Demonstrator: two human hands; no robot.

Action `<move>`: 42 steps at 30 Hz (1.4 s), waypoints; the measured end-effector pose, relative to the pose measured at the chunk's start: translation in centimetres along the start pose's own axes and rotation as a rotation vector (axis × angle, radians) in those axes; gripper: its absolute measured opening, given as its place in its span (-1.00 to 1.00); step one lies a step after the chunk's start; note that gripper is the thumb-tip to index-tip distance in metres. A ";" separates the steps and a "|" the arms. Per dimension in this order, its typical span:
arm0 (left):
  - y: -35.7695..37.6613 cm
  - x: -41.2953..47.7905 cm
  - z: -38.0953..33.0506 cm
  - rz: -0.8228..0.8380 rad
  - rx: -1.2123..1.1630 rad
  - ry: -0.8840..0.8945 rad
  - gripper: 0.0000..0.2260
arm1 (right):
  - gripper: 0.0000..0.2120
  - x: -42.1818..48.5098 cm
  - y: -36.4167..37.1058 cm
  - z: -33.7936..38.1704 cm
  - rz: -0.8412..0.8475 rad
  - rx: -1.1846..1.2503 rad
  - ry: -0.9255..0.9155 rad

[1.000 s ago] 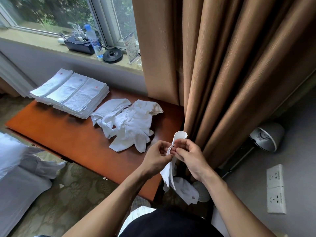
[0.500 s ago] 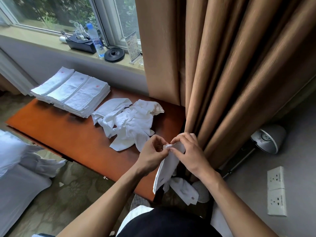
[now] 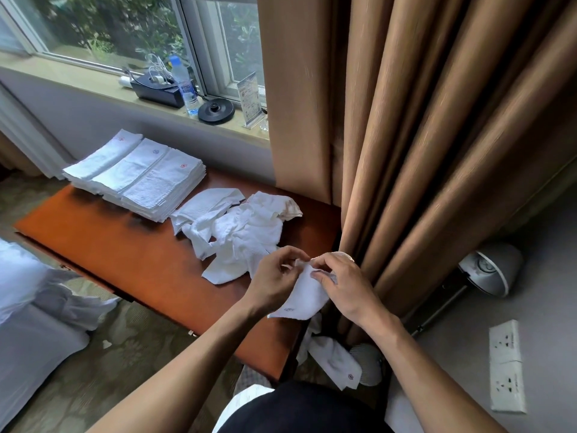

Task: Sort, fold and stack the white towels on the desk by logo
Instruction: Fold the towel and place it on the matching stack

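Both hands work at the near right corner of the brown surface (image 3: pixel 125 254). The left hand (image 3: pixel 274 278) and the right hand (image 3: pixel 346 285) meet at the top edge of one small white towel (image 3: pixel 304 295), and the fingers (image 3: pixel 293 254) of each are curled and pinch that edge between thumb and fingertips. The towel hangs down between the wrists, and a small dark logo shows near its lower hem.

At 10 o'clock from the hands, touching nothing they hold, a loose pile of crumpled towels (image 3: pixel 243 232) lies on the surface. Further out along 10 o'clock, at the far left end, three folded stacks (image 3: pixel 137 173) sit side by side, edges touching. The top towels show a red, a blue and a red logo.

At 6 o'clock from the hands another white towel (image 3: pixel 335 360) lies on the floor beside the surface, with a dark logo on its corner.

A tan curtain (image 3: pixel 437 120) hangs at 1 o'clock, a water bottle (image 3: pixel 184 84) stands on the windowsill at 11 o'clock, and a wall socket (image 3: pixel 507 365) sits at 4 o'clock
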State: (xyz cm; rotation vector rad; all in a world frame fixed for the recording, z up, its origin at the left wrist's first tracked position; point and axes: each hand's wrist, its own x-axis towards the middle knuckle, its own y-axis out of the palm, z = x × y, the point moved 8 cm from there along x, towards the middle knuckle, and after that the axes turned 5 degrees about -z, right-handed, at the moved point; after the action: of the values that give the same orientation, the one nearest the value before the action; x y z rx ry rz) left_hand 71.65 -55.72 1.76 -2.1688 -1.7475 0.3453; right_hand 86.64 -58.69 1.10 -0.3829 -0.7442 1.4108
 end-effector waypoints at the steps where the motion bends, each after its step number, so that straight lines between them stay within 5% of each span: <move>1: 0.0 0.0 -0.2 0.002 0.019 0.010 -0.85 | -0.89 0.0 -0.1 0.0 -0.020 -0.024 -0.007; 13: 0.0 0.8 0.2 0.012 -0.046 0.054 -0.83 | -0.94 0.7 -1.4 1.1 -0.065 -0.075 -0.012; 20: 4.9 0.2 4.7 0.347 0.170 -0.127 -0.58 | -0.93 0.0 -2.5 0.4 -0.074 0.033 0.063; 25: 5.9 0.5 6.4 0.281 0.154 -0.159 -0.74 | -0.96 -1.2 -4.5 -1.9 -0.145 0.079 0.147; 30: 6.0 1.0 6.3 0.222 0.245 -0.030 -0.70 | -0.83 -2.4 -5.8 -4.9 -0.224 0.084 0.249; 35: 6.3 1.1 3.3 0.282 0.342 0.161 -0.68 | -0.48 -3.2 -4.8 -6.2 -0.153 -0.077 0.307; 42: 6.3 0.4 0.9 0.376 0.438 0.294 -0.93 | -0.62 -2.0 -0.2 -3.4 0.099 -0.193 0.072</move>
State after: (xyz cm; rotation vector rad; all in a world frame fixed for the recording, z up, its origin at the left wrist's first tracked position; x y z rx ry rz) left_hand 76.98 -56.43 -1.59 -2.0793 -0.9946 0.4263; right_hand 89.09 -60.08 -1.73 -0.6250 -0.8138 1.4137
